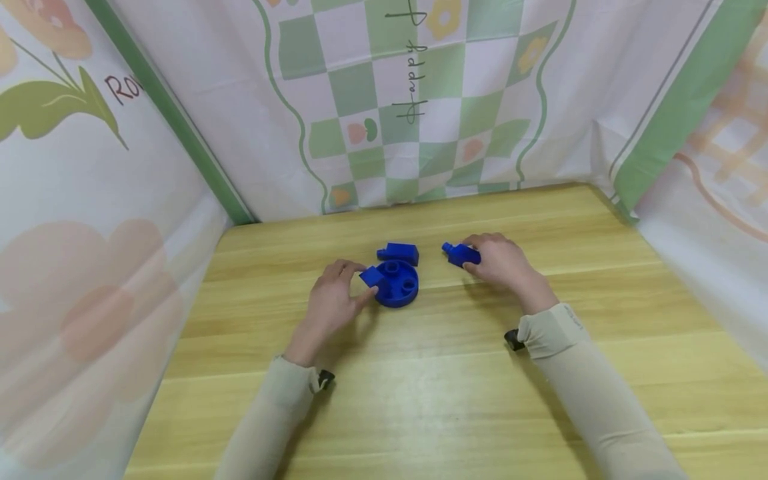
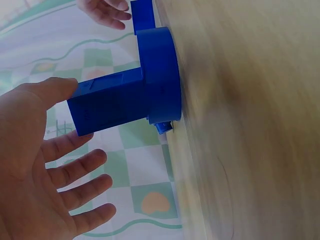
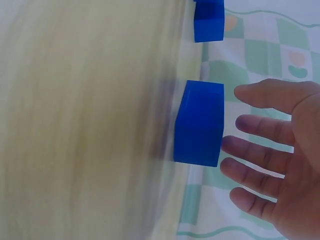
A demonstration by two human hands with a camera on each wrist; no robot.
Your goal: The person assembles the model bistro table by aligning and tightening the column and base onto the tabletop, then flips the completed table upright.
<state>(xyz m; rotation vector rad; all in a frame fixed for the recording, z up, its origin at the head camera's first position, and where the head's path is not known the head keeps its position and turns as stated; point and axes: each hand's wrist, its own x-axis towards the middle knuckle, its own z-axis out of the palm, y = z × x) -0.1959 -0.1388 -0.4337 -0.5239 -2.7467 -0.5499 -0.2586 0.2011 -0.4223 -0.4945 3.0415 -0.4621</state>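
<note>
A round blue base point(image 1: 401, 301) with round sockets lies on the table. One blue rectangular block point(image 2: 107, 102) stands upright on it. My left hand point(image 1: 333, 300) pinches the free end of this block between thumb and index finger, its other fingers spread. To the right, a blue block with a narrow knobbed end point(image 1: 462, 255) lies on the table. My right hand point(image 1: 504, 263) is around its near end; in the right wrist view the thumb is apart from the block and the fingers are loosely extended beside it. A second such block point(image 1: 401, 253) lies just behind the base.
The wooden table point(image 1: 420, 387) carries these pieces near its far side. A printed cloth curtain point(image 1: 414, 153) hangs along the back edge, with more cloth at left point(image 1: 108, 287) and right. Each wrist wears a small black device.
</note>
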